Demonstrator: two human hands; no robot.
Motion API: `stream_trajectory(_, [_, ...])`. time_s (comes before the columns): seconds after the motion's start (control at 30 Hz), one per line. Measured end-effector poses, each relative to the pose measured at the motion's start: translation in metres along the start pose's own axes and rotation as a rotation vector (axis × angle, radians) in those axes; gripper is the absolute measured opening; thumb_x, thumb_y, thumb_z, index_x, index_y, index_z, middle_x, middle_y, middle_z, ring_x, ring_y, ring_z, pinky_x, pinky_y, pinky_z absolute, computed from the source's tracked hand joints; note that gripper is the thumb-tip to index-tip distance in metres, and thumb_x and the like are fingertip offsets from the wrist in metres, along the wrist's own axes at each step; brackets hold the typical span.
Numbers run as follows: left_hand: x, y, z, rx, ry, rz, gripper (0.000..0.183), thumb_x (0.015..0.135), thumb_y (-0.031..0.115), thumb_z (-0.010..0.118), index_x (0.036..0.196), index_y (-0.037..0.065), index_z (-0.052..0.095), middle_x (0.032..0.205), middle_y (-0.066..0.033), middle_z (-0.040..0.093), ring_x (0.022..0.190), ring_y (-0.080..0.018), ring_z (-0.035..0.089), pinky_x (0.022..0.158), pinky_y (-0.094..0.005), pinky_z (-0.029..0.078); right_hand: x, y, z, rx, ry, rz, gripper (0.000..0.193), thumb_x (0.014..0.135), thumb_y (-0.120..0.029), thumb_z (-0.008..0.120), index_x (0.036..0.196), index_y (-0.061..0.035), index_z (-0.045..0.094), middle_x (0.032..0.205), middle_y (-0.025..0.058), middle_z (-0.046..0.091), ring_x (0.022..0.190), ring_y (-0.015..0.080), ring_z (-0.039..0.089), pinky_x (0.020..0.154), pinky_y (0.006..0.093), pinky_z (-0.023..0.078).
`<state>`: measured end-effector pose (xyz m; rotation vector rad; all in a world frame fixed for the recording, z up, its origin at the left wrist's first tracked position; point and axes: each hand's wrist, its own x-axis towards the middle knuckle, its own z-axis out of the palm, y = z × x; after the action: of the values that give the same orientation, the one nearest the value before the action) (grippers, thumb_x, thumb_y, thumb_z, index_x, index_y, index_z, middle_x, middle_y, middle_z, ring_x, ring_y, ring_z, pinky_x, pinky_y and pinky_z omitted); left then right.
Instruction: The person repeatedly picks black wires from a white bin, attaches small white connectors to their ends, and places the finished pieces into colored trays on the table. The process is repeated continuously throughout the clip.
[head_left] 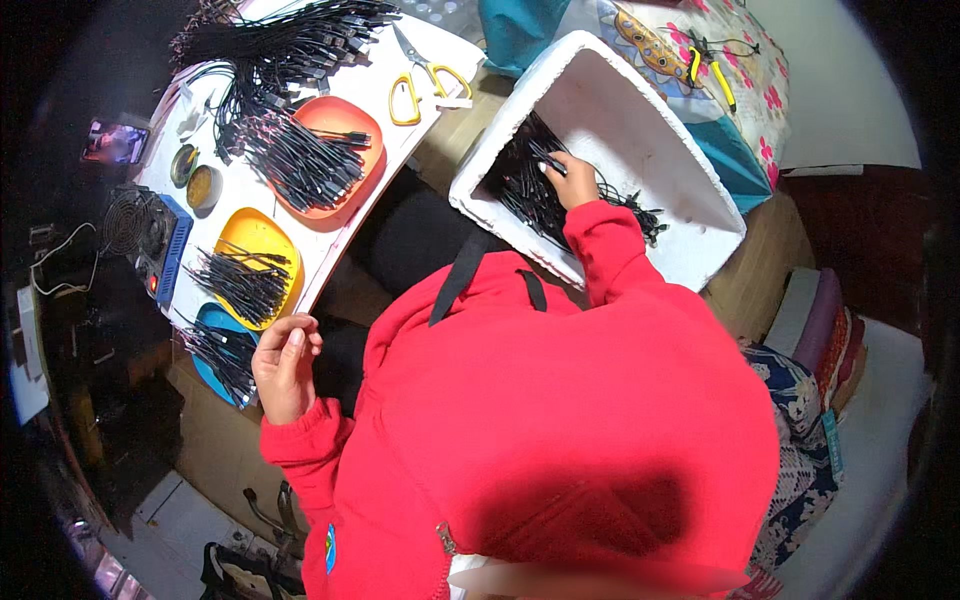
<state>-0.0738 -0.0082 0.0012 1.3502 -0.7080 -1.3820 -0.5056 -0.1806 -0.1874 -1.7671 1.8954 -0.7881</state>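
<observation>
A red jacket (570,390); beyond, the nearer right hand (573,182) curls at black cables (528,192) lying leftward (hold unclear); the left hand (287,365), half-curled, looks empty.

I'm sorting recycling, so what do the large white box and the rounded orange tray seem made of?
The large white box: probably matte foam, judging by thick, rough-edged walls.
The rounded orange tray: likely smooth plastic, from its even colour; coated metal is possible.

Blue tray (212,315) partly hidden under black cables (226,352), phone screen (115,143) too small to read
</observation>
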Motion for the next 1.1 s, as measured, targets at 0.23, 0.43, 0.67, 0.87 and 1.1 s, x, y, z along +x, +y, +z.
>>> stream_trajectory(0.23, [0.001,-0.005,0.002,-0.019,-0.036,-0.024,0.015,0.090,0.008,0.059,0.101,-0.002,0.062,0.096,-0.0095,0.063,0.076,-0.0123,0.057,0.067,-0.0223,0.046,0.000,-0.022,-0.008,0.061,-0.166,-0.074,0.042,0.086,-0.019,0.065,0.123,-0.0062,0.050,0.096,0.0218,0.065,0.088,0.0379,0.063,0.076,0.0414,0.048])
stream_trajectory(0.43, [-0.004,-0.004,-0.008,-0.011,0.037,0.009,0.016,0.090,0.008,0.059,0.102,-0.003,0.062,0.095,-0.0104,0.063,0.076,-0.0123,0.057,0.067,-0.0225,0.046,0.002,0.017,-0.056,0.052,-0.031,-0.151,0.027,0.088,-0.007,0.054,0.115,-0.0059,0.059,0.103,0.0195,0.064,0.099,0.0358,0.061,0.085,0.0379,0.047])
stream_trajectory(0.67, [-0.009,0.003,-0.035,0.040,0.165,0.082,0.017,0.090,0.004,0.056,0.104,-0.005,0.060,0.086,-0.0076,0.063,0.061,-0.0078,0.049,0.053,-0.0193,0.036,0.077,0.119,-0.027,-0.205,0.153,-0.013,0.031,0.092,-0.021,0.053,0.117,-0.0050,0.062,0.111,0.0190,0.064,0.104,0.0349,0.059,0.091,0.0403,0.045])
stream_trajectory(0.87, [-0.009,0.024,-0.071,0.573,0.664,0.200,0.011,0.088,0.005,0.058,0.095,-0.001,0.065,0.077,-0.0041,0.063,0.066,-0.0106,0.057,0.063,-0.0250,0.047,0.106,0.175,0.047,-0.382,-0.212,0.055,0.049,0.097,-0.041,0.034,0.108,-0.0010,0.060,0.103,0.0250,0.061,0.098,0.0449,0.056,0.084,0.0445,0.044])
stream_trajectory(1.1, [0.041,0.037,-0.095,1.338,0.914,0.233,0.016,0.085,0.019,0.062,0.085,0.003,0.061,0.087,-0.0170,0.063,0.081,-0.0377,0.062,0.070,-0.0449,0.049,0.053,0.051,-0.008,0.019,0.003,0.013,0.034,0.096,-0.030,0.046,0.097,-0.0006,0.063,0.085,0.0144,0.067,0.077,0.0225,0.063,0.072,0.0354,0.047])
